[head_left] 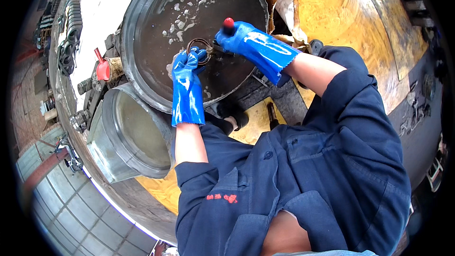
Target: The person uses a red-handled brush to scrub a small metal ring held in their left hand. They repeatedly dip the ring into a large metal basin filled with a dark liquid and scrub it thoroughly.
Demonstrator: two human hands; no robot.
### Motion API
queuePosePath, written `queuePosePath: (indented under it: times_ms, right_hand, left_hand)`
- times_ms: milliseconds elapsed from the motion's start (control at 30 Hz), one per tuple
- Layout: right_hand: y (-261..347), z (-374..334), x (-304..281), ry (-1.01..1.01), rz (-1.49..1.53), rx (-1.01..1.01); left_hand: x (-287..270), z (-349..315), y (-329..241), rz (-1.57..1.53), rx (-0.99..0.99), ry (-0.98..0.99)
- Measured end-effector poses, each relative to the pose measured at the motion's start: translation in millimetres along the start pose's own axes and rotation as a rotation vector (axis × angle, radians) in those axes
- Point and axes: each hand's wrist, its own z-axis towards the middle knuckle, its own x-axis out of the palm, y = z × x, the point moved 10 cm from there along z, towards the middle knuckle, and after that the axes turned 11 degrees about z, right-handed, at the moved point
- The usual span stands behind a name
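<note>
My dark blue jacket [322, 180] fills the space nearest me, from 4 to 6 o'clock, its sleeves pushed up above blue gloves. At 11 o'clock my left hand [187, 66] has its fingers curled around a brownish metal ring [199, 41], which sits over the big round tub [130, 61]. At 12 my right hand [238, 38] is closed in a fist on a tool handle [229, 22], its red end poking up; I cannot tell whether the tool's other end touches the ring. The tub, between 11 and 12, holds murky brown water [208, 7] with patches of pale foam. Toward 9 o'clock, just beside it, is a smaller metal basin [112, 114] of cloudy liquid. A red scoop [103, 70] lies near 10. Farther out, stained yellow boards [341, 14] spread at 1 to 2, and dark metal parts [72, 28] line up past 10.
</note>
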Motion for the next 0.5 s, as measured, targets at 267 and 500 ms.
queuePosePath:
  times_ms: [267, 500]
  right_hand:
    - [17, -16, -13, 0.08, 0.37, 0.022]
    - [23, -27, 11, 0.204, 0.935, 0.038]
  left_hand:
    - [-6, 0, 9, -0.117, -0.119, -0.015]
    - [23, 2, 20, -0.3, -0.19, 0.089]
